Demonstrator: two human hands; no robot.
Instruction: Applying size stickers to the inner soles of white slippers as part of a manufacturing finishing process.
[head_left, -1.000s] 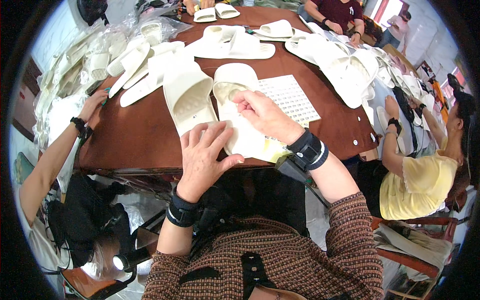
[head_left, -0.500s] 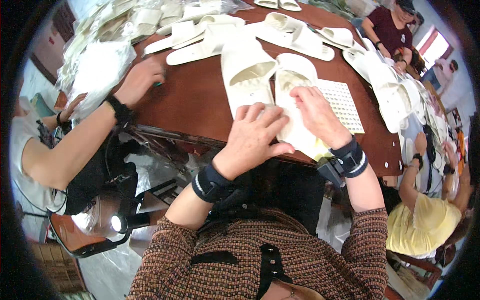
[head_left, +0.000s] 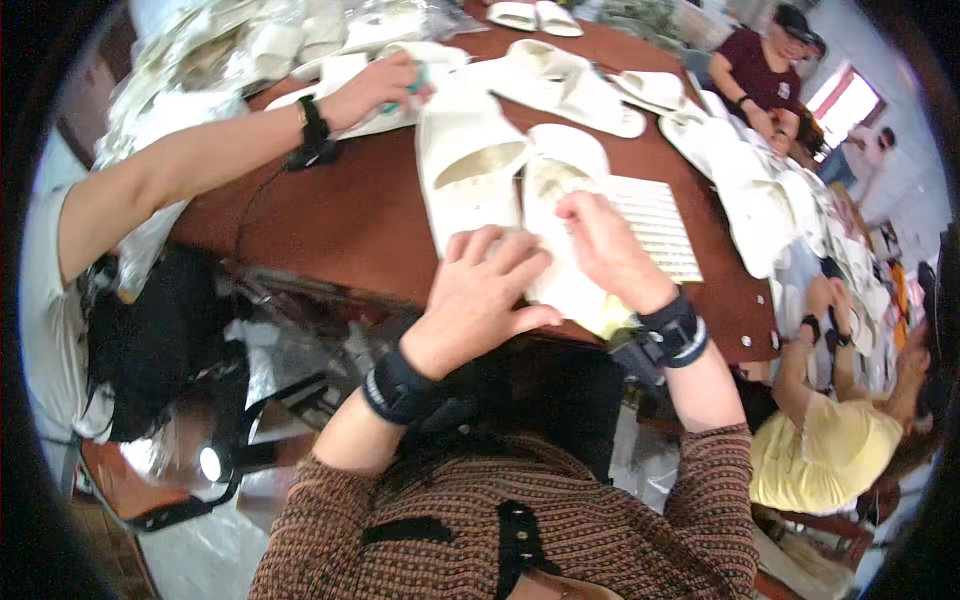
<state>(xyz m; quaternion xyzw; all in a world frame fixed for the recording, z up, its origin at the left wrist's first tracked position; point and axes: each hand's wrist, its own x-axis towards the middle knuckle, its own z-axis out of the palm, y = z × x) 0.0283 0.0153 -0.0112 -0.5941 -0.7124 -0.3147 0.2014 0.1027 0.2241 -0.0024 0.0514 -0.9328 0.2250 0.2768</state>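
Note:
Two cream slide slippers lie side by side before me on the brown table, toes pointing away. My left hand (head_left: pixel 484 295) rests, fingers spread, over the heel end of the left slipper (head_left: pixel 462 150) and reaches toward the right one. Over the footbed of the right slipper (head_left: pixel 566 150) is my right hand (head_left: pixel 615 250), thumb and fingertips drawn together; anything between them is too small to make out. A white sheet (head_left: pixel 660 225) with rows of small marks lies just right of that slipper. Something yellow (head_left: pixel 612 316) shows beneath my right wrist.
More cream slippers (head_left: pixel 575 90) lie across the table (head_left: pixel 330 225). Plastic-wrapped ones (head_left: pixel 240 50) are heaped far left. From the left a co-worker's arm (head_left: pixel 200 165) reaches over the table, a small green item at its hand. Other people stand or sit at right.
The co-worker's hand at left has moved farther over the table to the slippers there. My hands keep nearly the same pose on the pair; the whole view has shifted slightly.

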